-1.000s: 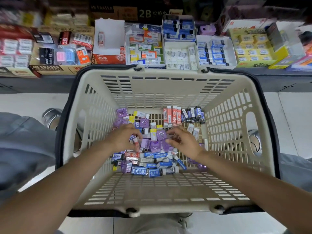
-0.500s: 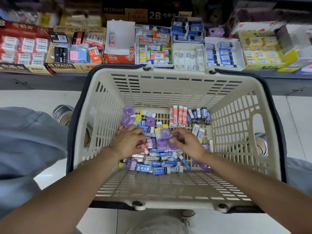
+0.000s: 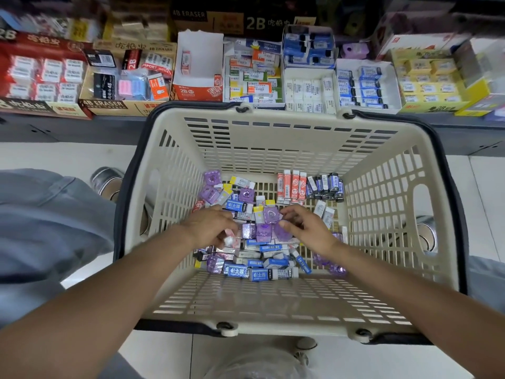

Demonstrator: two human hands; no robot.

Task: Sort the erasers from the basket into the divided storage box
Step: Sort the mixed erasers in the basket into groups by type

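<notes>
A beige slatted basket [image 3: 273, 138] stands in front of me with a jumbled heap of erasers [image 3: 259, 253] on its floor: purple ones, blue-sleeved ones and white ones. At its back lie a tidy row of orange-sleeved erasers [image 3: 291, 187] and a row of dark blue erasers [image 3: 325, 187]. My left hand [image 3: 210, 228] is down in the heap, fingers curled round a small pink-and-white eraser [image 3: 229, 239]. My right hand [image 3: 307, 228] lies spread on the heap, its fingertips touching purple erasers [image 3: 270, 214]. The white divided storage box [image 3: 335, 67] sits on the shelf behind the basket.
The shelf beyond the basket is packed with open eraser cartons: a red one [image 3: 41, 77] at far left, a nearly empty orange 2B carton [image 3: 196, 91], a yellow one [image 3: 429, 83] at right. My knees and shoes [image 3: 106, 181] flank the basket on the pale floor.
Both hands stay in the heap. My left hand has drawn back a little and curled round a pink-and-white eraser. The view has shifted, so the basket sits further right in frame.
</notes>
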